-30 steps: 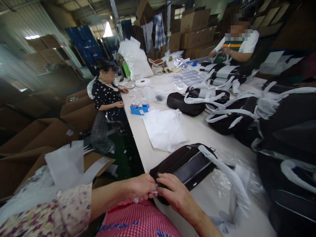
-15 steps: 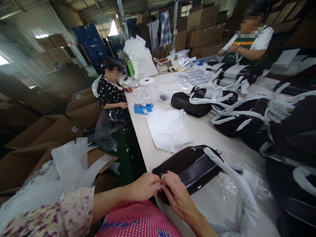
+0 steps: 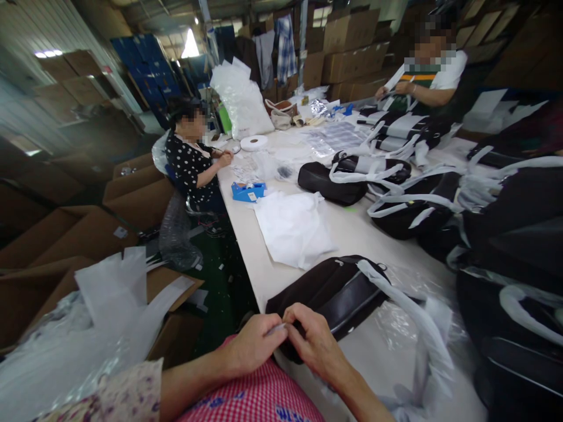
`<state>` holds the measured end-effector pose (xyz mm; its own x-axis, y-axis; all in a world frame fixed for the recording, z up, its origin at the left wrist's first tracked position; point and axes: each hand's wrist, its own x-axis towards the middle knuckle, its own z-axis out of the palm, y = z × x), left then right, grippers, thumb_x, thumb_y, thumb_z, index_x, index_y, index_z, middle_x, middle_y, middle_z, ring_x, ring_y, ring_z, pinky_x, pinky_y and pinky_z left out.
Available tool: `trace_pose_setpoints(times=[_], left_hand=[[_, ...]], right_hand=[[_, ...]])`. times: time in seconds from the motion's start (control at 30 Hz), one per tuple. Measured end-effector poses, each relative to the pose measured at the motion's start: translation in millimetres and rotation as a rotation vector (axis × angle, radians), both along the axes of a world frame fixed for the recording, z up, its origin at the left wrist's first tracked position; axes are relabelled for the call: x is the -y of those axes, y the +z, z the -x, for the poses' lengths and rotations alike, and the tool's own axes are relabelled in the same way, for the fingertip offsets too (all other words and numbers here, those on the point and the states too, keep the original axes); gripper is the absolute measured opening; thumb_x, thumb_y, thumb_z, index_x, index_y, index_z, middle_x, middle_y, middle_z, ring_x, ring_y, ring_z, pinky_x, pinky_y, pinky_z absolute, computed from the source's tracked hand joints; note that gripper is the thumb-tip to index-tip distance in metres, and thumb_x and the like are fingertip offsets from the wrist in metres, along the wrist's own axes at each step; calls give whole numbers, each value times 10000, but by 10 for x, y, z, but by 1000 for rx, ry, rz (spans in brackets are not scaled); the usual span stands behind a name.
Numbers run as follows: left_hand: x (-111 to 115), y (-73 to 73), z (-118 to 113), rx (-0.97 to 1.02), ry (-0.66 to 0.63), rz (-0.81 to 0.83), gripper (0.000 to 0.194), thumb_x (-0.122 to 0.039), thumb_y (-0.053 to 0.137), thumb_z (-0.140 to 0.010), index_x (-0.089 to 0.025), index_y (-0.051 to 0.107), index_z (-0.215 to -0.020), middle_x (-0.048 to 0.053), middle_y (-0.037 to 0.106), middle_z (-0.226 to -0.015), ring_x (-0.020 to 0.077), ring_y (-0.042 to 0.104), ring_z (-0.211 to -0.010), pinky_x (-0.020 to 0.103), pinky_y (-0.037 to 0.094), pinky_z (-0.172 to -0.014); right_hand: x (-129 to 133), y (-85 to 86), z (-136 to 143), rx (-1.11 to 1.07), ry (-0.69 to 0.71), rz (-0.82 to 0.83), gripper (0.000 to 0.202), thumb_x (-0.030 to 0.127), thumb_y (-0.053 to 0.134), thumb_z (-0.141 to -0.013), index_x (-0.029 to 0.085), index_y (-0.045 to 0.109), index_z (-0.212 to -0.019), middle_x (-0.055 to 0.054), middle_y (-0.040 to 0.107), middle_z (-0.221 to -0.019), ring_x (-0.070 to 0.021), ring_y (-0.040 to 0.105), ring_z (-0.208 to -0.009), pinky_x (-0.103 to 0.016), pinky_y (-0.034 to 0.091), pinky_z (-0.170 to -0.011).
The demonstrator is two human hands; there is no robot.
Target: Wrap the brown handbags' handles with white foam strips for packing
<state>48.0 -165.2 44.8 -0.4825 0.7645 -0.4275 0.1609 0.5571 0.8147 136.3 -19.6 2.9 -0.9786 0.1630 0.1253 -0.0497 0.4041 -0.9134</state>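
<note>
At the table's near edge my left hand (image 3: pixel 257 343) and my right hand (image 3: pixel 310 340) meet, fingertips pinched together. Something small and whitish shows between them, too small to name. Just beyond lies a black bag (image 3: pixel 328 293) with a dark glossy panel, its near end partly hidden by my hands. One bag handle (image 3: pixel 409 310) is wrapped in white padding and curves to the right. Clear plastic film (image 3: pixel 398 325) lies beside and under the bag.
White sheets (image 3: pixel 294 228) lie on the table (image 3: pixel 244 234) past the bag, near a blue tape dispenser (image 3: pixel 248 191). More black bags (image 3: pixel 413 205) with wrapped handles crowd the right. Open cartons (image 3: pixel 141 199) stand left. Two people (image 3: pixel 193 158) work at the table.
My hands stay together, with the fingers shifted slightly around the small piece. The view has turned a little to the right. The person at left has brought both hands together at the table edge.
</note>
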Motion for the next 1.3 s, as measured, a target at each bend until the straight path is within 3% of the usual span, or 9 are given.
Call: trace_pose_setpoints(times=[0.1,0.17,0.3,0.5,0.63,0.9,1.13,1.23,1.3], left_hand=[[11,7,7,-10,-30,-4,238,-337,457,-874,-164,592,-782,-6,573,-766,157,522,-750,253,406,-686],[18,29,-4,-21,-43,-6,244,-327,449,-877,-163,594,-770,-8,582,-762,152,522,-747,250,398,-690],[9,90,-39,110,-13,20,165,-312,544,-778,-163,601,-733,-30,556,-698,128,487,-691,231,363,-632],[-50,34,-25,606,212,161,242,-412,573,-644,-174,590,-682,-54,476,-529,69,308,-385,229,179,-374],[-67,9,-13,683,254,112,192,-337,633,-553,-186,539,-626,-68,471,-481,47,305,-357,204,177,-358],[-119,-19,-89,658,343,144,140,-297,586,-548,-191,548,-632,-83,438,-418,49,287,-328,191,161,-338],[-125,31,-7,679,199,164,186,-260,617,-540,-199,533,-693,-93,427,-439,64,303,-365,203,191,-376],[-136,65,27,463,52,251,121,-211,567,-597,-198,534,-713,-84,426,-469,95,373,-430,217,254,-428],[-137,101,29,211,-96,207,50,-212,557,-669,-188,547,-712,-50,505,-570,116,457,-531,226,307,-487]], right_hand=[[-46,60,-20,5,58,-45,133,147,515,-901,223,529,-793,13,603,-783,-147,564,-769,-281,469,-758],[-64,65,-67,-83,93,-98,142,157,481,-932,229,530,-819,23,601,-784,-135,574,-768,-336,478,-918],[-71,0,-217,-297,143,-169,162,124,424,-952,240,528,-906,22,627,-847,-121,617,-852,-484,304,-1172],[-80,-82,-348,-319,156,-180,183,108,433,-946,246,554,-959,15,669,-897,-131,653,-926,-513,248,-1216],[-66,-53,-365,-372,167,-258,201,119,401,-958,242,556,-993,-8,678,-930,-147,639,-1015,-541,189,-1229],[-88,44,-449,-538,109,-577,204,151,419,-974,214,599,-1047,-18,743,-944,-169,662,-1035,-557,48,-1247],[-18,-32,-459,-441,4,-525,209,154,385,-971,214,584,-993,-20,722,-883,-172,668,-1002,-549,40,-1249],[28,-2,-425,-428,8,-547,203,152,409,-973,228,593,-1012,-7,731,-884,-173,667,-1016,-579,79,-1241],[26,24,-427,-472,10,-589,193,158,428,-977,222,604,-1024,-4,746,-896,-173,670,-1020,-577,59,-1244]])
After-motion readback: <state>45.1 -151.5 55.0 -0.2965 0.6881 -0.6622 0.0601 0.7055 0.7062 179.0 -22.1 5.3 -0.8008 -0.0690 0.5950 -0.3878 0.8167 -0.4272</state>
